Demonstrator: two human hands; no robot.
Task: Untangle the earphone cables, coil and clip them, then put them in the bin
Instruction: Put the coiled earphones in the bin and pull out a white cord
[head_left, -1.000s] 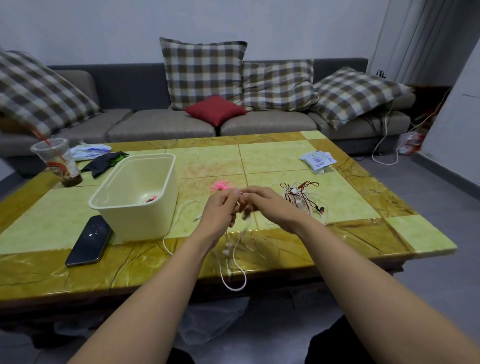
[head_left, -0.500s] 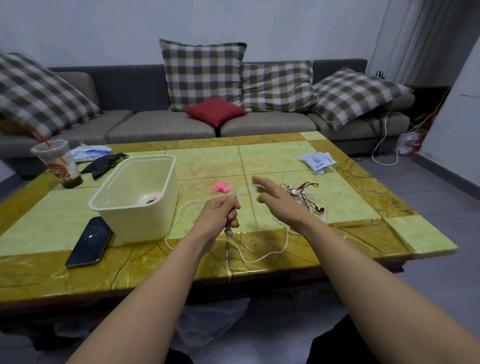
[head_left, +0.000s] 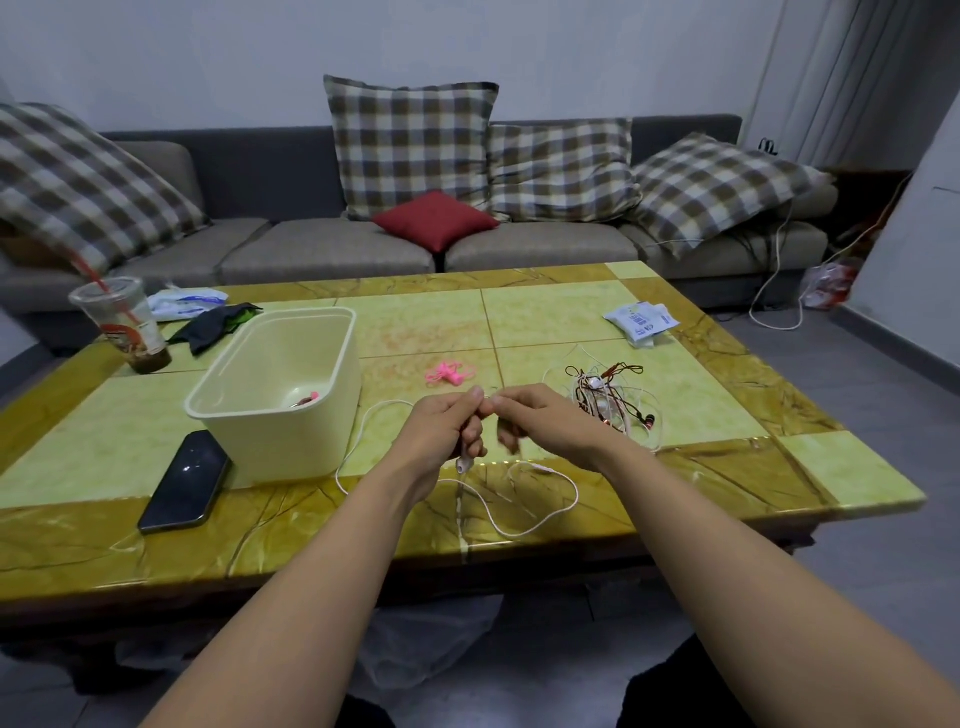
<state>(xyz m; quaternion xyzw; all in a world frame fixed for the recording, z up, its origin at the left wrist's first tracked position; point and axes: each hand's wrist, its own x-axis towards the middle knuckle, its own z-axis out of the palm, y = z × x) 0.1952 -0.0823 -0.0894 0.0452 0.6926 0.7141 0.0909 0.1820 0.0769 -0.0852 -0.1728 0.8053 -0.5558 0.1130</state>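
Note:
A white earphone cable (head_left: 540, 512) loops over the table's front edge and runs up into both hands. My left hand (head_left: 447, 431) grips a bundle of it, an earbud hanging below the fist. My right hand (head_left: 540, 421) pinches the same cable right beside the left thumb. A tangle of red, dark and white earphone cables (head_left: 613, 400) lies just right of my right hand. Pink clips (head_left: 449, 374) lie behind the hands. The cream bin (head_left: 291, 395) stands to the left, with a small pink-tipped item inside.
A black phone (head_left: 187, 480) lies in front of the bin near the table's front edge. A plastic cup with a red straw (head_left: 124, 325), a dark cloth (head_left: 215, 325) and a tissue pack (head_left: 641, 322) sit further back. A sofa with cushions stands behind the table.
My right hand, which had reached out open toward the tangle, has come back to the left hand and pinches the white cable. The cable loop has shifted on the table.

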